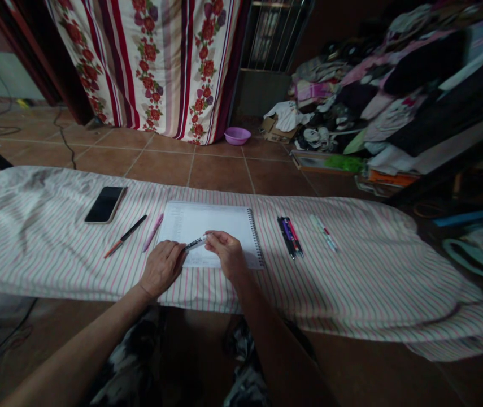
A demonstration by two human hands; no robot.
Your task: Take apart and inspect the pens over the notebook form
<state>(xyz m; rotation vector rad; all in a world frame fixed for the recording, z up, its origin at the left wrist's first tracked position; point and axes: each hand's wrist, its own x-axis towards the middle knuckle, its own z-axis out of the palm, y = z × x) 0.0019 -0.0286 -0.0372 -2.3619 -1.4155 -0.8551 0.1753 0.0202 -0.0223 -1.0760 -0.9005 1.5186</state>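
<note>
Over the lower part of an open spiral notebook (220,217), a pen with a pale barrel (195,243) is held between my two hands. My left hand (164,264) is closed round its dark end, palm down at the page's lower left corner. With thumb and fingertips, my right hand (227,251) pinches the pen's other, whitish end. Left of the notebook lie a purple pen (153,232) and a black and orange pen (125,236). To its right, several dark, purple and red pens (290,237) lie side by side, and farther right are whitish pens (325,232).
A phone (105,204) lies on the striped cloth (368,271) at the left. On the tiled floor (220,169) beyond stand a purple basin (237,135) and a floral curtain (152,68). Clothes (372,85) are heaped at the far right.
</note>
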